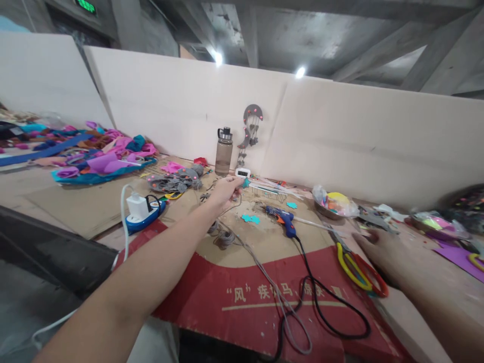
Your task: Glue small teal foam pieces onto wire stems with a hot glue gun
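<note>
My left hand reaches out over the middle of the table, its fingers pinched on a small teal felt cutout. More teal felt pieces lie on the board below it, and another teal cutout lies further right. A blue glue gun with a clear glue stick rests between my two hands. On the right, my right hand is beside the large scissors with yellow and red handles. It is blurred, and its fingers do not show clearly.
A power strip with a white charger stands left. Grey felt pieces, a water bottle and a small clock are behind. A bowl sits right. Cables cross the red cardboard.
</note>
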A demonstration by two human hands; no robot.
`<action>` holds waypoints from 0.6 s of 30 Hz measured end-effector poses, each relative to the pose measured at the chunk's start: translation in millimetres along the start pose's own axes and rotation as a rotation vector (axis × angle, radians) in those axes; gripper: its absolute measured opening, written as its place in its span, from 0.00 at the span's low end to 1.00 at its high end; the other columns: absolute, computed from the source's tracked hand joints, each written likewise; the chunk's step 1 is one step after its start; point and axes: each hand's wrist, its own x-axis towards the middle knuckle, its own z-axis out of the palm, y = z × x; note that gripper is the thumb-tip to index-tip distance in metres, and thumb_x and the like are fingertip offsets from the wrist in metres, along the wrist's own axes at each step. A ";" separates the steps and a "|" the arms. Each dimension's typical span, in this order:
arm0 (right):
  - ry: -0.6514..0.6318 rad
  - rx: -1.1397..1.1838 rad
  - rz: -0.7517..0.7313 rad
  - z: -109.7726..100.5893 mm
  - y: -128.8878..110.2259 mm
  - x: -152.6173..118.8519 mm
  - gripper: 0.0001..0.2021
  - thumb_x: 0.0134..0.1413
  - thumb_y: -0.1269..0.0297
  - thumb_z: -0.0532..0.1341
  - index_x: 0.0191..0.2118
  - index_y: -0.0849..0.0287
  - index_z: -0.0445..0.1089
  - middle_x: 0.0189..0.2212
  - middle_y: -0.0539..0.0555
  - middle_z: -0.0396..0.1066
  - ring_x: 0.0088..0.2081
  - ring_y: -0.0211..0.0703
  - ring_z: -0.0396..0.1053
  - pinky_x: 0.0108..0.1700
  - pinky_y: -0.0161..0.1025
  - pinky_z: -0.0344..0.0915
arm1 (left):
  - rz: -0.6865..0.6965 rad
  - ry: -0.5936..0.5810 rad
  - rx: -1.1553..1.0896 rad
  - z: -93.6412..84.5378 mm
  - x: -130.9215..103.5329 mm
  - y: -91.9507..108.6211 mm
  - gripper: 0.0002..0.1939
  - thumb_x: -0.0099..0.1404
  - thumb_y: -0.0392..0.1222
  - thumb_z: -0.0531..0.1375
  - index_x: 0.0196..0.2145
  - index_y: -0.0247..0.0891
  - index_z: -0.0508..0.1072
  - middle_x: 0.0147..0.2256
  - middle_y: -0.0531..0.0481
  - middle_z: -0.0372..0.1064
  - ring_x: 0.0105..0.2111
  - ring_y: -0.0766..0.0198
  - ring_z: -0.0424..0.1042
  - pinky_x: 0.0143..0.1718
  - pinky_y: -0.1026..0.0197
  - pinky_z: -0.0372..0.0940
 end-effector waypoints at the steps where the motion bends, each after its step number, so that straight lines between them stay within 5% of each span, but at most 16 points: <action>1: -0.110 0.054 -0.087 6.4 -14.8 -1.3 0.16 0.56 0.51 0.57 0.30 0.57 0.74 0.31 0.65 0.74 0.32 0.53 0.73 0.33 0.45 0.63 | -0.003 -0.010 0.000 1.6 -1.2 0.1 0.08 0.57 0.33 0.63 0.23 0.33 0.66 0.16 0.56 0.59 0.15 0.76 0.56 0.14 0.72 0.41; 4: -0.214 0.101 -0.253 28.8 -69.5 -4.7 0.18 0.58 0.52 0.54 0.38 0.59 0.75 0.38 0.61 0.77 0.36 0.49 0.75 0.38 0.40 0.65 | -0.009 -0.044 0.004 5.1 -4.3 0.4 0.07 0.58 0.33 0.62 0.24 0.33 0.68 0.16 0.56 0.59 0.14 0.76 0.54 0.14 0.71 0.41; 9: -0.353 -0.141 -0.306 63.1 -138.3 -4.0 0.21 0.58 0.49 0.56 0.34 0.62 0.77 0.33 0.63 0.77 0.38 0.52 0.75 0.39 0.40 0.66 | 0.004 -0.067 -0.038 6.8 -7.2 2.9 0.06 0.56 0.32 0.63 0.25 0.32 0.70 0.17 0.56 0.61 0.15 0.77 0.57 0.14 0.72 0.41; 14: -0.432 -0.215 -0.290 76.0 -148.6 -4.5 0.16 0.57 0.61 0.57 0.41 0.69 0.75 0.38 0.70 0.76 0.41 0.56 0.75 0.39 0.41 0.66 | 0.003 -0.055 -0.082 7.7 -7.9 3.6 0.05 0.54 0.33 0.66 0.26 0.31 0.72 0.18 0.56 0.62 0.15 0.77 0.58 0.14 0.72 0.42; 18: -0.438 -0.103 -0.204 77.3 -136.9 1.3 0.12 0.49 0.68 0.59 0.38 0.66 0.74 0.33 0.65 0.77 0.34 0.50 0.75 0.31 0.37 0.65 | -0.007 -0.067 -0.109 8.8 -7.3 1.2 0.08 0.51 0.34 0.69 0.28 0.30 0.74 0.20 0.55 0.64 0.17 0.78 0.60 0.14 0.73 0.43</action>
